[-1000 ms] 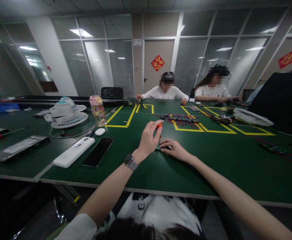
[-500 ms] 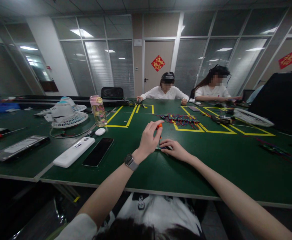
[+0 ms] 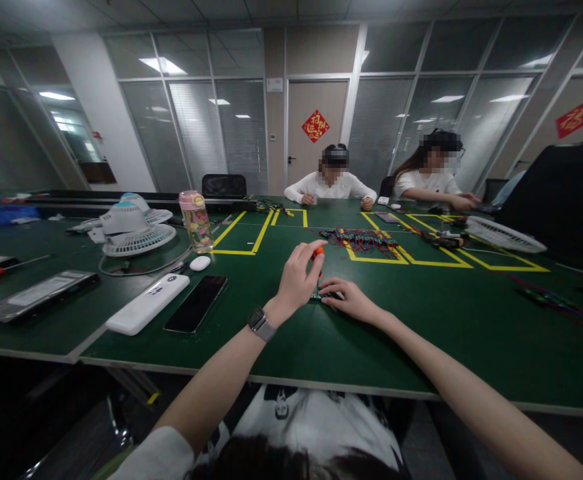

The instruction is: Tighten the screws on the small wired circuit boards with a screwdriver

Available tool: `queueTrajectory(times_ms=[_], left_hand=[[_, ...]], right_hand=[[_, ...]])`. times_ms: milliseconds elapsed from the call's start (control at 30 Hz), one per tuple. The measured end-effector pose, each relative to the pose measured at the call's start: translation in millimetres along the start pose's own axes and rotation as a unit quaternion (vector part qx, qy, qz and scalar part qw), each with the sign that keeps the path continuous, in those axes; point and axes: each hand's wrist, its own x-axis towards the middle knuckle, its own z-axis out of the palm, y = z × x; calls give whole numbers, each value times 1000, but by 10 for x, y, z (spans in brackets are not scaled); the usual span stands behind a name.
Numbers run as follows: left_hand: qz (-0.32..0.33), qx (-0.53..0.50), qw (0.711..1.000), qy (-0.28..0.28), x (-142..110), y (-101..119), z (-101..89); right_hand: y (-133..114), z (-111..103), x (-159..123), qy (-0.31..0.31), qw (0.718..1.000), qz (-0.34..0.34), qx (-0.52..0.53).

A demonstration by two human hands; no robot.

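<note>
My left hand (image 3: 298, 272), with a watch on its wrist, is closed around the orange handle of a screwdriver (image 3: 319, 252). The tool stands upright, its thin shaft pointing down at a small green circuit board (image 3: 316, 298) on the table. Low beside it, my right hand (image 3: 348, 300) is closed on the board's right part and keeps it against the tabletop. My fingers hide much of the board and most of the handle.
Left of my arms lie a black phone (image 3: 196, 304), a white power bank (image 3: 148, 304) and a bottle (image 3: 197, 221). White fans (image 3: 138, 230) stand farther left. Beyond my hands lies a bundle of wired boards (image 3: 364, 241). Two people sit across the green table (image 3: 291, 360).
My hands, the screwdriver and the board look unmoved. Across the table, one person's hand has shifted right along the far edge, and the other person has moved an arm and leaned slightly right.
</note>
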Motion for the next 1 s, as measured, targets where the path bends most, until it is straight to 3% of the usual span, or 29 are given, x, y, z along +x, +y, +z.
queueTrajectory(times_ms=[733, 1000], left_hand=[[0, -12, 1000, 9, 3, 7, -6], [17, -6, 999, 36, 8, -2, -22]], right_hand=[[35, 9, -3, 1, 1000, -8, -15], [28, 7, 0, -6, 1000, -1, -18]])
